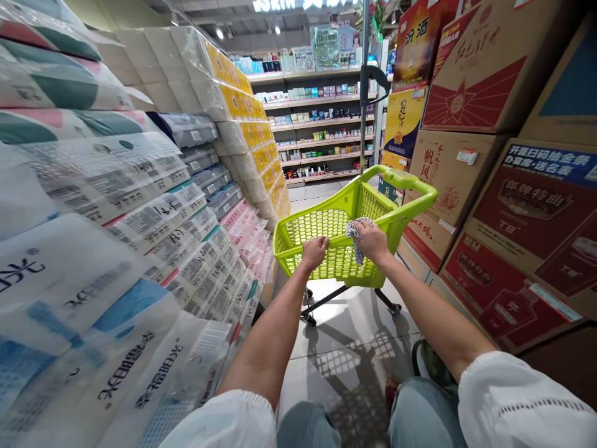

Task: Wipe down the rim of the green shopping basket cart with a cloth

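— Two walls hem the aisle: plastic-wrapped tissue packs [116, 236] left, cardboard cartons [504, 205] right.

— Centre frame, left hand [314, 250] grips the perforated green plastic cart [326, 224]; right hand [372, 239] clutches a striped cloth [355, 239] on its rim.

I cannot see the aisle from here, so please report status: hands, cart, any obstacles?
Left hand and right hand grip lime-green plastic shopping cart; right also holds striped cloth. Red cardboard boxes close on right.
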Motion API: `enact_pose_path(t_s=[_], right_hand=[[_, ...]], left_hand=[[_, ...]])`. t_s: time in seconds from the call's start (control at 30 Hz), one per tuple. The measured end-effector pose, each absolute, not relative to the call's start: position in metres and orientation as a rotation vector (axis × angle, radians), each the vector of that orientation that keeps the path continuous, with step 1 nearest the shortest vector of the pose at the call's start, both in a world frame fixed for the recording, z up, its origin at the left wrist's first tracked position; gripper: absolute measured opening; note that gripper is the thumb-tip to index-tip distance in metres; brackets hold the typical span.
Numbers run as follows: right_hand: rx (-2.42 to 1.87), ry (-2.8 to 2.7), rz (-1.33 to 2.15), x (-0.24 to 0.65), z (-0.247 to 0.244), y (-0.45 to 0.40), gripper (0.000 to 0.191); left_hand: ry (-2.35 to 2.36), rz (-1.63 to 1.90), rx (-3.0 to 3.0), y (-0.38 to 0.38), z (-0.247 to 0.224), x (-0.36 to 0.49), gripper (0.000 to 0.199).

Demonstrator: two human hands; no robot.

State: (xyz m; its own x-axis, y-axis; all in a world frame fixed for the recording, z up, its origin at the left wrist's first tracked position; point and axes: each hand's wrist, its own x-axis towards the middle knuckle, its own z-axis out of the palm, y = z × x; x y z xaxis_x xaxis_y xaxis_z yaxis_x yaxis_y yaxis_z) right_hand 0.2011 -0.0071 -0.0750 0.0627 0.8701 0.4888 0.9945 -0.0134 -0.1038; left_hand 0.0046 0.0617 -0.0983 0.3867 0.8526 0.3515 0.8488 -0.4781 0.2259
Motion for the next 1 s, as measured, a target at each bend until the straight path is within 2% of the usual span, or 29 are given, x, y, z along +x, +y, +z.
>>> enact_pose_path(t_s=[0.2,0.33,0.43,0.63,0.8,1.0], right_hand=[[-2.017,-1.754,-0.375,0.181,-0.073,0.0,0.039],[-2.033,-1.762,-0.35,0.17,-0.072,0.0,0.038],[-1.991,-1.859,-0.357,0.178,-0.073,-0.003,0.041],[-1.962,-1.914,-0.468,0.233,-0.065,-0.013,0.047],[-2.011,-1.724,-0.475,0.235,-0.071,-0.011,0.048],[-1.941,-1.808,-0.357,0.187,-0.089,0.0,0.048]], left_hand=[[1.76,0.572,2.578,0.065,-0.084,0.028,0.049],[1.658,0.635,2.537,0.065,-0.08,0.064,0.032],[1.597,0.617,2.508,0.064,-0.088,0.076,0.031],[1.564,0.747,2.547,0.065,-0.099,0.071,0.045],[1.58,0.814,2.553,0.065,-0.103,0.081,0.045],[1.598,0.766,2.597,0.065,-0.106,0.087,0.025]])
